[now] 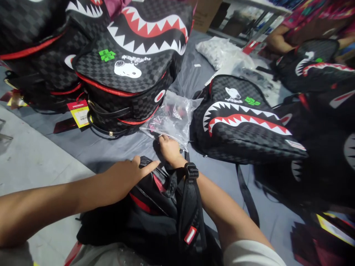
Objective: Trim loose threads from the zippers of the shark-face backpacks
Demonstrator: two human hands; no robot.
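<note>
A black backpack [151,194] with red trim lies close to my body, and its shoulder strap [191,207] with a small red label hangs toward me. My left hand [126,181] grips the backpack's far edge, thumb on top and the other fingers mostly hidden behind it. Just beyond the backpack, my right hand [169,150] reaches past the strap. Its fingers are curled at the near edge of a clear plastic bag [174,114] with small pink and dark pieces inside. What those fingers hold, if anything, I cannot make out.
Checkered shark-mouth backpacks [116,77] stand at the left, one with a yellow-red tag [79,113]. Another backpack [244,125] lies to the right, more beyond it. White plastic packaging [222,51] lies farther back. A co-worker's arm [279,40] is at upper right.
</note>
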